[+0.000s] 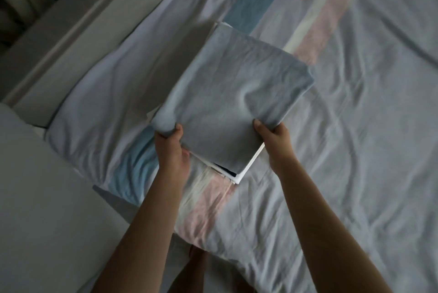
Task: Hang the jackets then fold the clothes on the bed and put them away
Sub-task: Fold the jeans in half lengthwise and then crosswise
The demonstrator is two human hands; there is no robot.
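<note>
Two hands at work, but biggest first: the bed wears a soft, wrinkly sheet with pale blue and pink stripes. Near its left edge sits a folded grey-blue top, squarish and cottony, capping a thin stack of white and dark folded clothes. Looks like the stacking step; next is probably scooping under the pile to carry it off. The left hand and right hand each pinch a near corner, fingers curled into the fabric.
</note>
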